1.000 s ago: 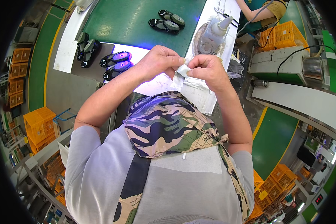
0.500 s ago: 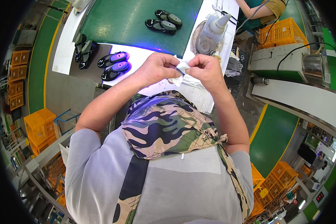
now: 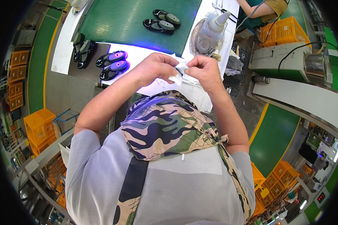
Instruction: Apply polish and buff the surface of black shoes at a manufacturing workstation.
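Observation:
My left hand (image 3: 155, 68) and my right hand (image 3: 203, 71) are raised together in front of me above a white work table (image 3: 157, 88). Both pinch a small crumpled white piece (image 3: 180, 72), cloth or paper, held between the fingertips. Below the hands a camouflage-patterned cap (image 3: 169, 125) hides part of the table. A pair of dark shoes (image 3: 112, 64) lies on the table to the left of my left hand, lit by violet light.
A green conveyor belt (image 3: 127, 18) carries another pair of dark shoes (image 3: 162, 20). A white cone-topped machine (image 3: 210, 32) stands beyond my right hand. Another person's arm (image 3: 259, 7) shows at the top right. Orange crates (image 3: 39, 129) stand at left and right.
Both hands have stayed together at the same spot, working the white piece; the fingers have shifted slightly and the piece now hangs lower between them.

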Motion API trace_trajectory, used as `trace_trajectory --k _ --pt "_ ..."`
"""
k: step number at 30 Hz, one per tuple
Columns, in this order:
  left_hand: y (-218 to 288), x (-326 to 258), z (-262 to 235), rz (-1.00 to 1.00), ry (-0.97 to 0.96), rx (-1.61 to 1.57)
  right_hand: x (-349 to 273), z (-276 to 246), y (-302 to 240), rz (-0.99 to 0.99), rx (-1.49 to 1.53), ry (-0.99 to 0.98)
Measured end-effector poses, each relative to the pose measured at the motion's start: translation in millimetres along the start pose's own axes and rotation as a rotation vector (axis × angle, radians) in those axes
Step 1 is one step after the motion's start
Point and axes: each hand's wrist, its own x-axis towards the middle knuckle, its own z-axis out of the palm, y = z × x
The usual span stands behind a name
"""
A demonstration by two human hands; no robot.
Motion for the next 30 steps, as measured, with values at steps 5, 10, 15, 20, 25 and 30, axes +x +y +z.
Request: trace_trajectory --k 5,10,15,20,25,30 --pt "-7 1 -6 -0.117 -0.103 -0.333 1 1 22 0.036 0.161 0.028" --pt "-18 1 0 -0.104 0.021 -0.135 -5 9 37 0.178 0.436 0.056" --pt "-30 6 3 0.008 0.068 0.113 -6 13 55 0.249 0.623 0.016" --pt "-42 6 9 0.055 0.068 0.038 -8 17 53 0.242 0.635 0.073" --pt "-53 4 20 0.034 0.192 -0.138 -6 15 60 0.197 0.584 0.109" --pt "-65 5 17 0.047 0.199 -0.167 -5 14 62 0.129 0.387 0.045"
